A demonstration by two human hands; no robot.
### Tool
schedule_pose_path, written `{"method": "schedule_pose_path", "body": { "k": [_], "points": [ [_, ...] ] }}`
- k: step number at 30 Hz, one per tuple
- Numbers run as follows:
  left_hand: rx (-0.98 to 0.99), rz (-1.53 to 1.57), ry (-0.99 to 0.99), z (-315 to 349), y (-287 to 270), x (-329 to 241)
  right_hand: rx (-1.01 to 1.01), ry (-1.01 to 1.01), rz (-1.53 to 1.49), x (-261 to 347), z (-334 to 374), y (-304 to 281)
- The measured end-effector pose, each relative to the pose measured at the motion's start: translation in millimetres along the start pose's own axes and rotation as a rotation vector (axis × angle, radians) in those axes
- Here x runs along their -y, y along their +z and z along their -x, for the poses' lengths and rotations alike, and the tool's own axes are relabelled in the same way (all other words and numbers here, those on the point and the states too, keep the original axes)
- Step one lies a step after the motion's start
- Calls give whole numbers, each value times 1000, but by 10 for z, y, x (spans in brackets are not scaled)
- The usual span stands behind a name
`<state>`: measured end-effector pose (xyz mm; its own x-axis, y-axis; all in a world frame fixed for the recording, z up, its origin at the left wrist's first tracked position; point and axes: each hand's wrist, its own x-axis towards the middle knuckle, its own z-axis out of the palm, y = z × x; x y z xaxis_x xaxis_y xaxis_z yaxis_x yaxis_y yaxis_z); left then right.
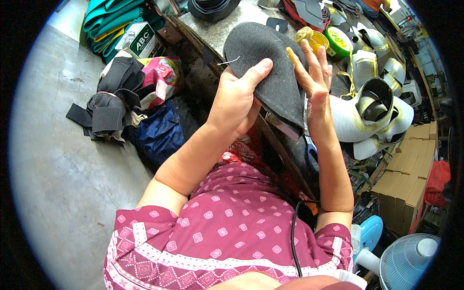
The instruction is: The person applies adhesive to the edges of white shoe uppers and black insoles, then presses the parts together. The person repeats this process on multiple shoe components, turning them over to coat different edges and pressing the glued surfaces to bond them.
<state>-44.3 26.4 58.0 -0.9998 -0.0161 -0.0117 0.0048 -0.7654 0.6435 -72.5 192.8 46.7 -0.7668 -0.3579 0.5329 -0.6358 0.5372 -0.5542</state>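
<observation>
My left hand (238,96) grips a dark grey, fabric-covered curved piece (258,50), thumb on top and fingers underneath. It looks folded or cupped, with a rounded far end. A white thread end (229,61) sticks out at its left side. My right hand (316,82) is against or just beside the piece's right edge, fingers stretched out and apart. An orange-yellow smear, like glue, covers the tip of its index finger. Just beyond that hand stands a yellow tub (317,40), and to its right a green-rimmed round container (338,41) with yellow stuff inside.
Whitish hollow moulded shells (360,113) crowd the bench at right. A black hat (212,7) lies at the far edge. Bundled black strips (108,111) and a blue bag (162,128) are at left. Cardboard boxes (403,164) and a fan (408,263) stand at right.
</observation>
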Motion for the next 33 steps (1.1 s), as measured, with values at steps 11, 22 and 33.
{"method": "schedule_pose_path", "body": {
  "k": [11, 22, 33],
  "points": [
    [6, -55, 12, -134, -121, -74, 24, -194, 87, 114, 24, -269],
    [23, -60, -21, -124, -112, -84, -9, -209, 80, 91, 12, -250],
    [68, -50, -31, -104, -35, -119, -198, -18, 16, -50, 81, -187]
  ]
}}
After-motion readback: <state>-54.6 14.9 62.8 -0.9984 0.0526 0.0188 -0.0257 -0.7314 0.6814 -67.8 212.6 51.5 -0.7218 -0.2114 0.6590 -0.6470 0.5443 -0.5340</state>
